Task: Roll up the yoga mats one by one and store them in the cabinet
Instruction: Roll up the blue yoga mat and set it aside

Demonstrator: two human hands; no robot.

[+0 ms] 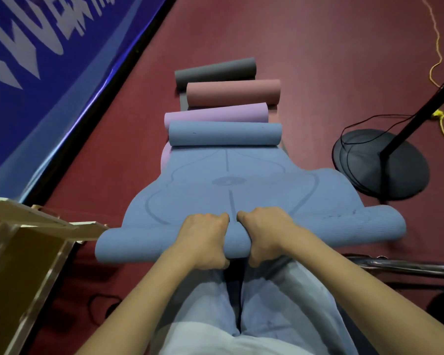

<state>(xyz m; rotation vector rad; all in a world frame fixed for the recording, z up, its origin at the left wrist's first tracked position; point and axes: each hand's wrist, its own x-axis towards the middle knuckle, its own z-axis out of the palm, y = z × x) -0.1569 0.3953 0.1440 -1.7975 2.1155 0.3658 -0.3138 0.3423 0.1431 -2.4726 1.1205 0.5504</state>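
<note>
On the dark red floor (318, 60), directly in front of the person's knees, lies the blue yoga mat (228, 185), its near end already wound into a thick roll (128, 244) that spans the width of the mat. Both hands sit on the middle of that roll, side by side and nearly touching: the left hand (203, 239) and the right hand (264, 234) each have their fingers curled over the top and clamped on the rolled part, knuckles up. The far end of the same mat is curled up too (224, 134), with the flat, line-printed stretch between the two curls. Beyond it lie three more rolls, purple (215, 115), pink (232, 92) and grey (214, 70), each resting on its own partly spread mat.

The step in hand looks like rolling the blue mat, early to midway, since much flat length remains. The next move calls for pushing the roll forward evenly with both hands, keeping it tight and its ends square so it does not cone out; the outer ends look looser than the gripped middle. A wooden cabinet (23, 252) stands open at the left, close by, ready for storing.
</note>
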